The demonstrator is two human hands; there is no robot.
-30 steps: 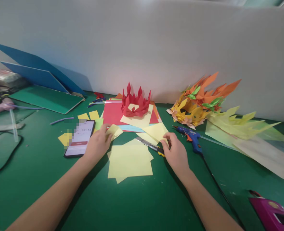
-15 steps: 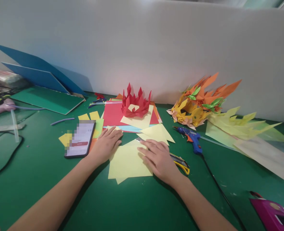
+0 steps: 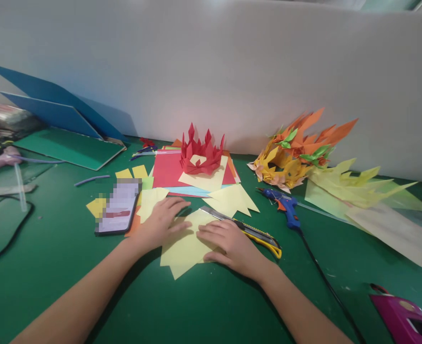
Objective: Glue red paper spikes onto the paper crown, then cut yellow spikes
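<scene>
Pale yellow paper sheets (image 3: 184,251) lie overlapped in front of me on the green table. Over their upper left part is my left hand (image 3: 162,220), palm down with fingers stretched out and apart. My right hand (image 3: 228,244) rests on the right side of the same sheets, fingers extended and nothing in them. Just beyond the right hand lies a yellow box cutter (image 3: 259,235), its blade out across the paper's top edge. Another pale yellow piece (image 3: 152,200) lies behind my left hand, and cut pale pieces (image 3: 228,199) lie past the box cutter.
A phone (image 3: 120,210) lies left of my left hand. A red paper crown (image 3: 202,157) stands on stacked coloured paper, with yellow and orange paper crowns (image 3: 282,167) to its right. A blue glue gun (image 3: 284,208) trails its black cord (image 3: 325,274) toward me.
My left hand has moved right and nearer, uncovering the pale piece behind it. My right hand has drawn back toward me, exposing the box cutter. The lower paper sheets have shifted slightly.
</scene>
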